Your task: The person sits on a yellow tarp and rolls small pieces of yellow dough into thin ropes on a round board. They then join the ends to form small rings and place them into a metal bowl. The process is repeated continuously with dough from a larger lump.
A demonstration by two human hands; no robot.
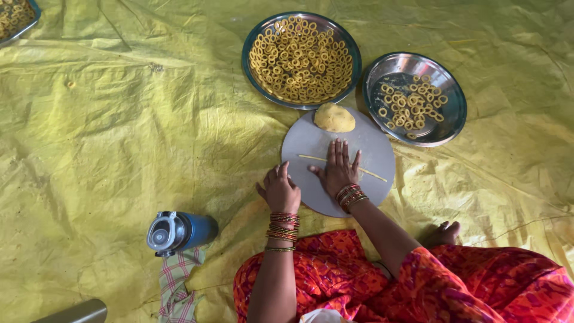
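A round grey board [376, 143] lies on the yellow sheet in front of me. My right hand [338, 169] rests flat, fingers spread, on a thin rope of yellow dough [311, 157] stretched across the board. My left hand [279, 189] sits at the board's left edge with fingers curled; what it holds, if anything, is hidden. A lump of yellow dough [334, 118] sits at the board's far edge. Beyond it stand a steel plate [251, 42] full of several dough rings and a second steel plate [391, 66] with fewer rings.
A yellow tarpaulin [119, 119] covers the floor. A blue bottle [179, 232] lies on a checked cloth [177, 281] at my left. Another plate of rings [17, 18] shows at the top left corner. A metal object [75, 313] is at the bottom left.
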